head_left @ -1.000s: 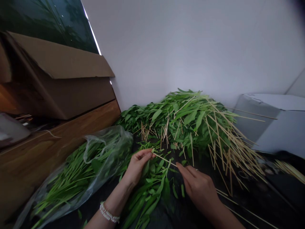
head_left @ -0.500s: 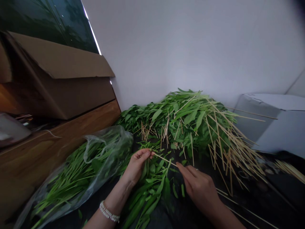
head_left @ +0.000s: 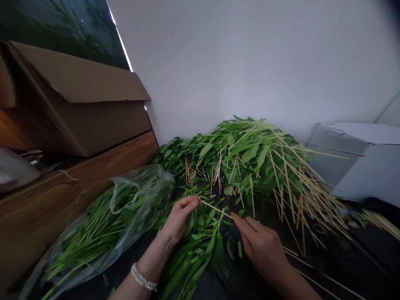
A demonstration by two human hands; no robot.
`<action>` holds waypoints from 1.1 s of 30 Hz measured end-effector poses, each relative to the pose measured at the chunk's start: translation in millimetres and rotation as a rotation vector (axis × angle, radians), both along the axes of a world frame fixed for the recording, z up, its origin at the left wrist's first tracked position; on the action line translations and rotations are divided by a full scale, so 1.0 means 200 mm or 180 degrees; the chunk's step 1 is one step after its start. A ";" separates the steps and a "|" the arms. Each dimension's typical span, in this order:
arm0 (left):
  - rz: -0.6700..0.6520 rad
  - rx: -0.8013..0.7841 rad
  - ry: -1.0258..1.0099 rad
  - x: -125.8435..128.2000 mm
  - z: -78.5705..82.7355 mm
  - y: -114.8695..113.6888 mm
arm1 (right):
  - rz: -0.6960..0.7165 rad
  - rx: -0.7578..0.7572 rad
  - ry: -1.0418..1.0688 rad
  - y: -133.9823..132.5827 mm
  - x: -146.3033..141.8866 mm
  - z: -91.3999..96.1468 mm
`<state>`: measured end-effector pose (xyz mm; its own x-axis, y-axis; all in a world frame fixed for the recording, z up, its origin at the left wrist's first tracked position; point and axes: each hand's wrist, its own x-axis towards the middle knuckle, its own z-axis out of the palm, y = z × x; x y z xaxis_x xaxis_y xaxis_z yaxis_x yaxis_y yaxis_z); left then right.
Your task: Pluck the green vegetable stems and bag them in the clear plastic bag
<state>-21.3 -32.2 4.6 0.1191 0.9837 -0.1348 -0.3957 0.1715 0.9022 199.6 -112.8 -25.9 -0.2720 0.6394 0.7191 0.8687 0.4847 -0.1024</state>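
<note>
**One thin stick pinched between two hands, above loose greens**

Left hand [head_left: 179,218], with a beaded bracelet [head_left: 143,278] at the wrist, closed in a fingertip pinch on the far-left end of a thin bamboo stick [head_left: 215,207]. Right hand [head_left: 261,246] closed likewise, fingertips pressed together on the near-right end of the same stick. Stick slanted between the two hands, near the middle of the scene, just above a scatter of loose leaves [head_left: 200,246] on a dark surface [head_left: 328,258].

To the left, just beside the left hand, a clear plastic bag [head_left: 125,208] full of green stems, lying on its side with its mouth towards the middle. Farther off, beyond both hands, a big pile of leafy greens [head_left: 246,158] against the white wall [head_left: 250,62], with many more pale sticks poking out of it and fanning down to the right.

Along the left edge, a wooden ledge [head_left: 78,183] bearing an open cardboard box [head_left: 78,104]. At the far right, a pale grey box [head_left: 359,158], well apart from the hands.
</note>
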 end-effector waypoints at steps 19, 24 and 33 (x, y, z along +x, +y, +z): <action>-0.0192 -0.0060 0.0136 0.00 -0.02 0.00 | 0.0023 -0.0137 -0.0024 0.00 0.00 0.00; -0.0084 0.0092 0.0343 0.00 -0.04 0.00 | 0.0012 -0.0120 -0.0056 -0.01 -0.01 -0.01; -0.0224 0.0507 0.0819 0.01 -0.04 -0.02 | 0.0018 -0.0046 -0.0191 -0.02 -0.03 -0.01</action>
<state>-18.4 -35.7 -2.5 0.1696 0.9854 -0.0143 -0.1431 0.0390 0.9889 193.9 -116.5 -28.2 -0.3179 0.6480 0.6921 0.8707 0.4884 -0.0573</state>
